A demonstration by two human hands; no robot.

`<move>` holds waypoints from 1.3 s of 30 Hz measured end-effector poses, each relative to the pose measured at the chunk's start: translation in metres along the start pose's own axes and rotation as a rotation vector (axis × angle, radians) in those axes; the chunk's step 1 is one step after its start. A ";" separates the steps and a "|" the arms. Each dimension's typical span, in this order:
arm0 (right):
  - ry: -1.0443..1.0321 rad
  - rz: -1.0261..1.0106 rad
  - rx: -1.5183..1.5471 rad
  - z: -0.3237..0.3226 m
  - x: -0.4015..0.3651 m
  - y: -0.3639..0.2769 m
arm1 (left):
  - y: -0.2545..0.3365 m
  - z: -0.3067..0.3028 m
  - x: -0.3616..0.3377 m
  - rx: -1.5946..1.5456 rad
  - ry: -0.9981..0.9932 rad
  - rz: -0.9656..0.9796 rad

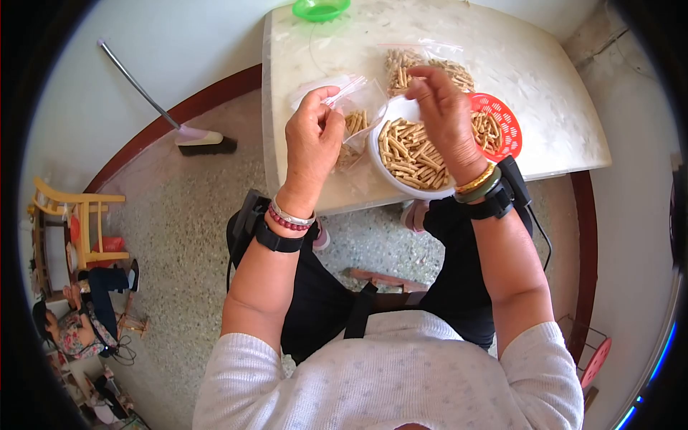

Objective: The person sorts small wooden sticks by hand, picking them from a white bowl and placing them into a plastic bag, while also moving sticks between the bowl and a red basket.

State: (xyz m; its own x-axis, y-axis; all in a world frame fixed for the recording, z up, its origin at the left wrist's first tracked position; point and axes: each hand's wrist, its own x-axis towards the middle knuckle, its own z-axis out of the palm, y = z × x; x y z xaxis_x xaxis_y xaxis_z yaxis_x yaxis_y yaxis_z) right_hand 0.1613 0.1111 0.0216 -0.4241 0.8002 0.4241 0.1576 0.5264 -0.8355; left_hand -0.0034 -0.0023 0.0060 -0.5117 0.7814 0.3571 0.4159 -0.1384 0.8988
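At upper centre, the left hand (313,136) pinches a limp bag (370,102), which could sag and spill sticks (356,122); the right hand's (446,118) grip is unclear.

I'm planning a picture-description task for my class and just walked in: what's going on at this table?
With the left hand, a seated person holds a clear plastic bag containing short beige sticks. The right hand is over a round white bowl of similar sticks; whether its fingers hold one is unclear. More sticks lie in a red perforated basket and another clear bag.
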 end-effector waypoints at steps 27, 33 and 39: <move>-0.684 0.174 -0.754 0.000 -0.027 0.050 | 0.010 0.008 -0.005 0.060 -0.044 0.091; -0.647 0.194 -0.874 0.002 -0.028 0.052 | 0.004 0.009 -0.003 -0.019 0.047 0.168; -0.428 0.148 -0.726 -0.010 -0.021 0.046 | 0.012 0.007 -0.006 -0.039 0.055 0.240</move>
State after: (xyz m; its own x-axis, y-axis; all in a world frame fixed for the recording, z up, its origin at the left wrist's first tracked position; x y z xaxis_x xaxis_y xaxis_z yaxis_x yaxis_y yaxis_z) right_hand 0.1863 0.1213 -0.0228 -0.6315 0.7745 0.0380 0.7079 0.5958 -0.3794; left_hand 0.0100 -0.0050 0.0132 -0.4424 0.6889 0.5742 0.5019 -0.3403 0.7951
